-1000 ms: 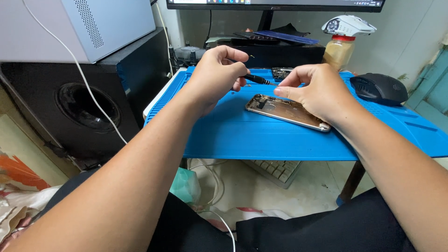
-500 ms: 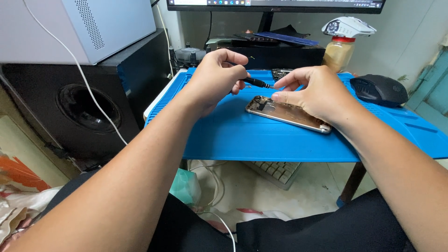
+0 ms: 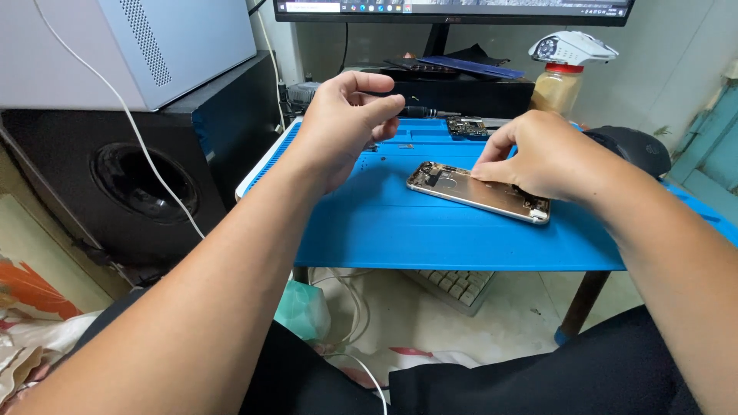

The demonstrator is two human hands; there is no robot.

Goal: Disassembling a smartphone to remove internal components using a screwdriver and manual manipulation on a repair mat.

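Observation:
An opened gold phone (image 3: 461, 192) with its insides showing lies on the blue work mat (image 3: 400, 230). My right hand (image 3: 546, 157) rests on its middle, fingertips pinched down on the frame. My left hand (image 3: 346, 115) is raised above the mat's left rear, fingers loosely curled and apart. A black screwdriver (image 3: 430, 113) sticks out level just past its fingertips. Whether the fingers hold it or it lies at the mat's back edge is not clear. A small circuit board (image 3: 469, 125) sits at the rear of the mat.
A black speaker (image 3: 146, 184) and a grey computer case (image 3: 154, 38) stand to the left. Behind the mat are a monitor (image 3: 453, 9), a jar (image 3: 557, 84) with a white mouse on it, and a black mouse (image 3: 634, 150). A keyboard (image 3: 461, 286) lies on the floor.
My left hand has lifted up and away from the phone, its fingers spreading. The screwdriver now points level instead of down at the phone. My right hand stays on the phone.

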